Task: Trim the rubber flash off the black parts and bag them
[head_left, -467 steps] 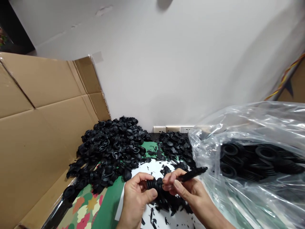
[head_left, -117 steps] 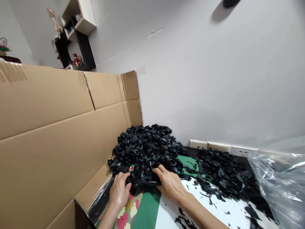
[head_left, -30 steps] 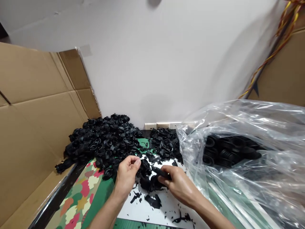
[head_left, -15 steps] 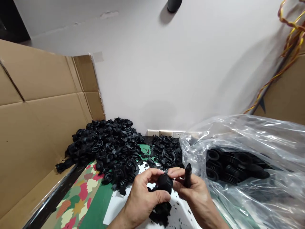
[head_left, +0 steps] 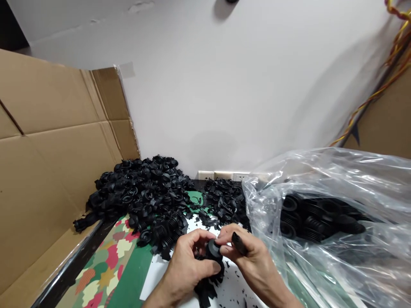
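My left hand (head_left: pixel 189 263) is wrapped around a black ribbed rubber bellows (head_left: pixel 214 249), with the thumb across its near side. At the bellows' upper right edge, the fingertips of my right hand (head_left: pixel 245 252) are pinched together. A dark stick-like tool (head_left: pixel 239 244) pokes up from between the right thumb and fingers; its lower end is hidden, so its kind is unclear. Black rubber scraps (head_left: pixel 205 291) lie just below the hands on a white sheet (head_left: pixel 160 273), along with small black crumbs.
To the left rises a large pile of ribbed black rubber parts (head_left: pixel 144 188) against a cardboard box (head_left: pixel 64 119). A smaller heap of black scraps (head_left: pixel 226 196) lies at the back. On the right, a clear plastic bag (head_left: pixel 321 171) holds more black bellows (head_left: pixel 316 222).
Both hands have shifted slightly left with the bellows, which is now turned with its end facing up. My right hand has tipped, and the dark stick leans more to the left.
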The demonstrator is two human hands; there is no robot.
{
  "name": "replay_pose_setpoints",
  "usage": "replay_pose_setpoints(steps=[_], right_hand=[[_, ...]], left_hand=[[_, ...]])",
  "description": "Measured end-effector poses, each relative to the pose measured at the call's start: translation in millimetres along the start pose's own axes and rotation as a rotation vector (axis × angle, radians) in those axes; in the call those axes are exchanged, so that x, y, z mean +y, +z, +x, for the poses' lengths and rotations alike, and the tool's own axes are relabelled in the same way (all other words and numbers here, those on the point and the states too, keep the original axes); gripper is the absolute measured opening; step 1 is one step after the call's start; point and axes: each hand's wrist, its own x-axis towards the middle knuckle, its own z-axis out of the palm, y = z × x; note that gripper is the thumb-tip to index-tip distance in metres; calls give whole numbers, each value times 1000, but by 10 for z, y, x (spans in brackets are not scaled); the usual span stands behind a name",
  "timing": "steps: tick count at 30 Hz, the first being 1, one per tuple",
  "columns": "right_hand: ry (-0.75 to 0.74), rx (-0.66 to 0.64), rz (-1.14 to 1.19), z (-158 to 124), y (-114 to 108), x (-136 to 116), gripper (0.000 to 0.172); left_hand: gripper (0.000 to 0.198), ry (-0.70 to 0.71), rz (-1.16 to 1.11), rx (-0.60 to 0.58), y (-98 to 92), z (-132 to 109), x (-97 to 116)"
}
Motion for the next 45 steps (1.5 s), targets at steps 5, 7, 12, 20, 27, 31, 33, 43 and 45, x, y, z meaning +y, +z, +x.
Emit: replay_pose_setpoints(steps=[5,7,12,20,27,31,33,43,45], right_hand=[[-50,39,-76,-51,101,71,13],[-100,33,-154,-85,150,105,15],[-178,4,-450,-159,220,165,17],[108,156,-350,-23,401,-54,23],[286,460,-291,326,68,-71,23],[270,366,-284,365,-95,-35,17],[269,266,-262,307,-78,-24,16],[192,80,125,25,-27,-105,22],[116,52,151,-8,51,-115,14]], left_hand=[[30,-37,-254,-15,-25,30,-91],[25,-42,-254,22,-25,38,-127],[28,-81,-214,115,-21,31,-171],[27,-2,-376,50,-60,58,-152],[27,-71,-305,-38,-61,-166,-164],[30,7,-382,67,-64,-178,-142],[32,22,-390,72,-75,-128,-131],[30,2,-502,-14,-56,-63,-131],[29,4,-494,-31,-35,-60,-120]])
